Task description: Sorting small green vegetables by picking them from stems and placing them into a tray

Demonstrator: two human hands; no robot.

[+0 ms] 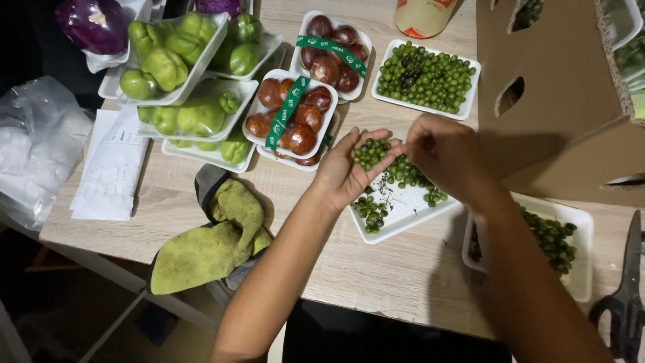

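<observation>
A pale wooden table (376,269) carries white trays of green berries (426,77), brown fruit (332,54) and green squash (168,60). A yellow-green cloth (208,245), papers (111,168), scissors (625,296) and a cardboard box (557,87) also lie on it.

Scissors (626,296) right of berry tray (403,208)

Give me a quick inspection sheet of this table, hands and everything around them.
Surface: pale wooden table.
Job's things: small green berries in the cupped left hand; right hand picks above a white tray of berries on stems.
Clutter: full berry tray, banded brown fruit trays, green chayote trays, green cloth, scissors, paper sheet.
Grippers: bare hands, left open, right pinched.
Cables: nothing seen.
Surroundings: cardboard box, plastic bag.
</observation>
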